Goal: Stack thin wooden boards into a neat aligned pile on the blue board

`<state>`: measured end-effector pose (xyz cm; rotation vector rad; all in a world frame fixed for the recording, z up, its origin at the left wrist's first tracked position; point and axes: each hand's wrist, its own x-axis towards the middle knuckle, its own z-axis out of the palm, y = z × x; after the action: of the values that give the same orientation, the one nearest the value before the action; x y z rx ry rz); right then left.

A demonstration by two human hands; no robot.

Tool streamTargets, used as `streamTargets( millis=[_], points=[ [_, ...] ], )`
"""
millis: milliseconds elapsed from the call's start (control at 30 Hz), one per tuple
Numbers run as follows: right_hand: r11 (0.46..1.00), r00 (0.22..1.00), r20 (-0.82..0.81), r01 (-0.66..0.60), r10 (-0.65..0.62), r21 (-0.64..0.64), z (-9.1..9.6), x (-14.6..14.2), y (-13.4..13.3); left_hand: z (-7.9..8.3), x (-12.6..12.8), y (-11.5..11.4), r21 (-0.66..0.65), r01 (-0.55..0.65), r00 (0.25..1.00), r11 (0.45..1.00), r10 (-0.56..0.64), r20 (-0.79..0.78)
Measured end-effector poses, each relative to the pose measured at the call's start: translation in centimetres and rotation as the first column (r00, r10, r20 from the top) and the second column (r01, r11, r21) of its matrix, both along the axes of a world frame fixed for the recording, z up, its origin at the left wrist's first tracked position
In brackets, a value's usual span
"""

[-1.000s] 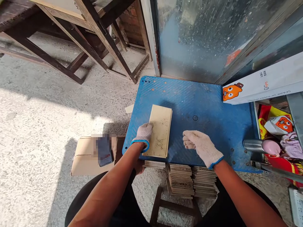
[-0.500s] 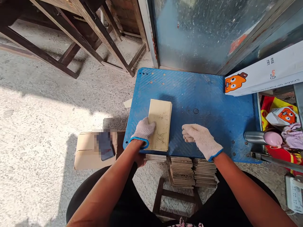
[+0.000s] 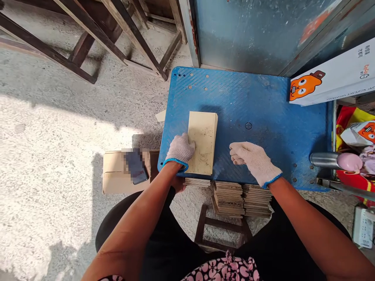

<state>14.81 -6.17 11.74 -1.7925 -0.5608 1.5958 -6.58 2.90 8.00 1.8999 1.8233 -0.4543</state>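
Observation:
A small stack of cream, thin rectangular boards [image 3: 204,136] with dark specks lies on the blue platform [image 3: 263,103]. Its sheets are slightly offset along the right side. My left hand [image 3: 181,149], in a whitish knit glove with a blue cuff, grips the stack's left edge; the thumb rests on the top board and the other fingers are partly hidden. Right of the stack, apart from it, my gloved right hand [image 3: 250,159] hovers over the platform with its fingers curled together. Whatever those fingers hold, if anything, is hidden.
Piles of thin boards [image 3: 228,199] stand at the near edge, above a wooden stool [image 3: 202,226]. A cardboard box [image 3: 113,177] with a phone [image 3: 140,175] is at left. On the right are a steel bottle [image 3: 324,160] and a white printed box [image 3: 331,84].
The view has shifted, so the whole scene sits higher and slightly to the right. Both hands keep nearly the same places relative to the stack and platform.

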Motion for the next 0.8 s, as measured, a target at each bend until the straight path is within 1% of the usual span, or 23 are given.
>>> streamTargets(
  millis=[100,200,333,467,533,567,600,667,700,767,800],
  points=[
    [1.0,1.0,0.006,-0.018,0.018,0.011,-0.4,0.1,-0.2,-0.1,-0.1,-0.1,0.007,0.012,1.0,1.0,-0.012,-0.007],
    [1.0,1.0,0.012,-0.013,0.013,0.017,-0.6,0.1,-0.3,0.1,-0.3,-0.1,-0.016,0.017,1.0,1.0,-0.017,0.002],
    [1.0,1.0,0.024,-0.011,0.011,0.015,-0.4,-0.1,-0.2,1.1,0.3,-0.2,-0.023,0.046,0.999,0.999,-0.046,-0.027],
    [1.0,0.999,0.04,-0.019,0.018,0.008,-0.3,-0.1,-0.2,2.3,1.1,-0.3,0.034,0.019,0.994,0.999,-0.015,-0.111],
    [0.999,0.998,0.048,-0.037,0.037,0.007,-0.3,0.0,-0.1,2.6,1.0,-0.3,0.048,0.023,0.998,0.999,-0.02,-0.062],
    [0.999,0.998,0.05,-0.05,0.049,0.008,-0.3,0.1,-0.2,2.7,0.9,-0.4,0.03,0.038,0.999,0.999,-0.038,-0.017],
    [0.998,0.997,0.052,-0.06,0.06,0.011,-0.4,0.2,-0.2,2.7,0.7,-0.6,-0.01,0.064,0.998,0.998,-0.064,0.028],
    [0.998,0.996,0.06,-0.068,0.067,0.016,-0.4,0.2,-0.2,2.7,0.4,-1.3,-0.157,0.156,0.985,0.975,-0.142,0.098],
    [0.998,0.996,0.065,-0.065,0.063,0.019,-0.4,0.2,-0.3,2.6,0.3,-1.9,-0.249,0.211,0.975,0.945,-0.187,0.116],
    [0.998,0.996,0.073,-0.061,0.059,0.027,-0.4,0.2,-0.4,2.4,0.1,-3.5,-0.418,0.301,0.954,0.857,-0.272,0.13],
    [0.998,0.995,0.076,-0.062,0.06,0.032,-0.4,0.2,-0.5,2.2,-0.1,-4.4,-0.479,0.332,0.942,0.813,-0.31,0.128]
  ],
)
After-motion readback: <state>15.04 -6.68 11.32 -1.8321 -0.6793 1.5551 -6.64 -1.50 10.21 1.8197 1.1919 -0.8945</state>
